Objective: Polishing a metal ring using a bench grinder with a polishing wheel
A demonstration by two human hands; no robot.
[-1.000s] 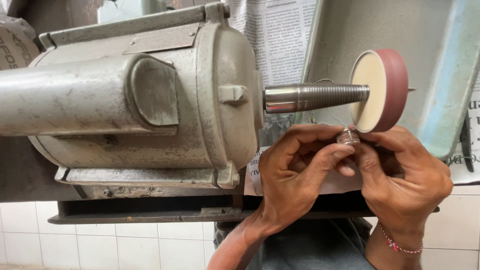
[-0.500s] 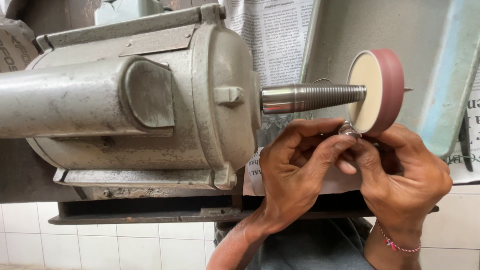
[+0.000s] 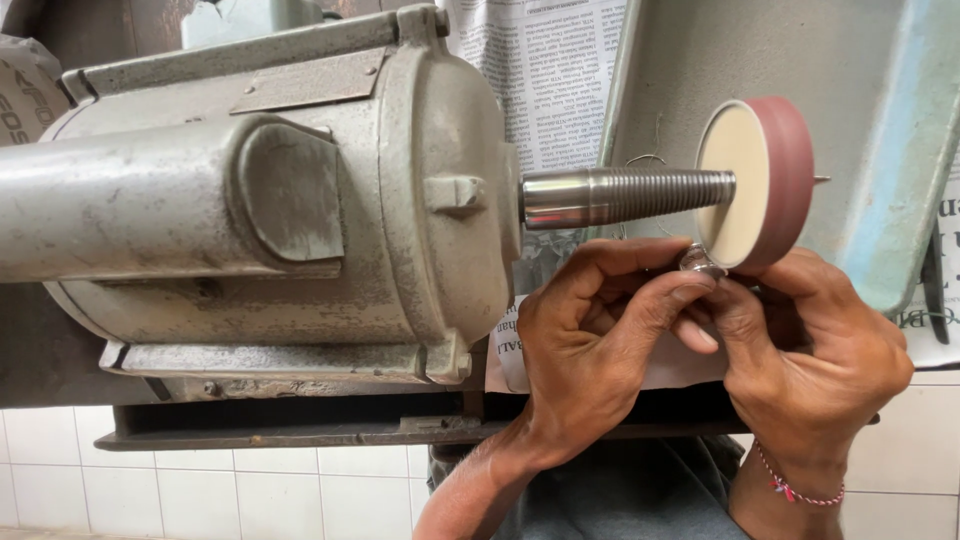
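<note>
**Two hands press one small metal piece to a polishing wheel**

Head view: one polishing wheel, a thick disc with a cream face and a dull red rim, sits at the end of one tapered, threaded steel spindle. The spindle leaves one grey cast-metal motor housing, rounded, scuffed and dusty, to the wheel's left. One small shiny metal piece touches the wheel's lower edge; its exact shape is too small to tell. The left hand and right hand, both just below the wheel, pinch that piece between pressed-together fingertips. One red thread bracelet circles the right wrist. Behind the spindle hangs one sheet of printed newspaper. Behind the wheel leans one grey metal tray with a worn blue rim. White square tiles run below the motor.
</note>
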